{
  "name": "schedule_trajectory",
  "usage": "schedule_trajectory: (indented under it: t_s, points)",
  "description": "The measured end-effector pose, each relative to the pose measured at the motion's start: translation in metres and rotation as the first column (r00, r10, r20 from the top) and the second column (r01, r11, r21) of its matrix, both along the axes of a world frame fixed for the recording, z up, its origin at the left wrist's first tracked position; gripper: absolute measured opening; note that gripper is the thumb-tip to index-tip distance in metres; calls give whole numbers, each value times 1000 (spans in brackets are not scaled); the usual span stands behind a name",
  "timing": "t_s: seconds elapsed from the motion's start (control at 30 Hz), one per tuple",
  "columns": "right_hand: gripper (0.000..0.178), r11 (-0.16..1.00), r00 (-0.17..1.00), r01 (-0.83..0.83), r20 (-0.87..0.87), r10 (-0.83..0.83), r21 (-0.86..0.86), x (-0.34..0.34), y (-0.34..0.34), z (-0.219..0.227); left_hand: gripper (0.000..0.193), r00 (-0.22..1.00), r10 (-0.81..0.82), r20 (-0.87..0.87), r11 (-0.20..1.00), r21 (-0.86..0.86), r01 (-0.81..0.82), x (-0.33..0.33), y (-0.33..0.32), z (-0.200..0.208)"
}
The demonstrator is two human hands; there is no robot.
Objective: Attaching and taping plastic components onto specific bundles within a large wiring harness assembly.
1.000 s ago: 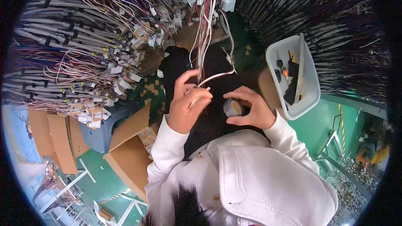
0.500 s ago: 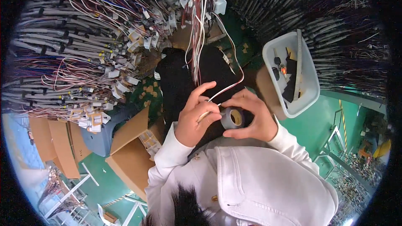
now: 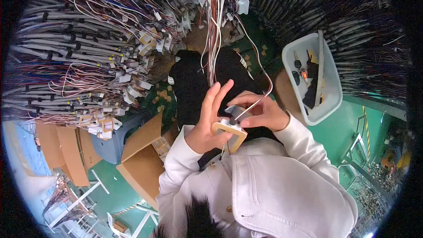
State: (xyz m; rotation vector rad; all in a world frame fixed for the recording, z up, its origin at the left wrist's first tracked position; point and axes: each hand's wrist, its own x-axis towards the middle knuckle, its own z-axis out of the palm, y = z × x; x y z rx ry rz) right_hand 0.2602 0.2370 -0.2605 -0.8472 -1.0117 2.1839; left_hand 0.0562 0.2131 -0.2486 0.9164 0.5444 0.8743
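Holding a roll of tan tape [image 3: 230, 134] between both hands, a person in a white jacket [image 3: 273, 189] works just below a hanging bundle of wires [image 3: 213, 26]. The left hand [image 3: 207, 121] sits just left of the roll, its palm against the roll's side and its fingers stretched upward and mostly straight rather than curled. The right hand [image 3: 260, 112] is just right of the roll, fingers bent and pinched on a thin pale wire [image 3: 257, 83] that loops up from the roll toward the bundle overhead. A small grey piece sits on top of the roll between the two hands; what it is cannot be made out. Well to the right of the roll stands a white plastic bin [image 3: 328, 105] with small dark parts inside. To the left of the roll, many taped wire harnesses [image 3: 79, 61] with white connectors fan outward. Below and left of the roll lie brown cardboard boxes [image 3: 141, 163] on a green floor [image 3: 357, 128].
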Motion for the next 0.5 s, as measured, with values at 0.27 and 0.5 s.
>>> schedule_trajectory:
  t_s: [0.27, 0.5]
  points:
    - [54, 951, 989, -144, 10, 147, 274, 0, 17, 11, 105, 995, -90, 37, 995, -50, 92, -1, 7, 13]
    - [50, 796, 959, -281, 198, 205, 536, 5, 30, 35, 108, 985, -143, 93, 989, -7, 145, -2, 11, 11]
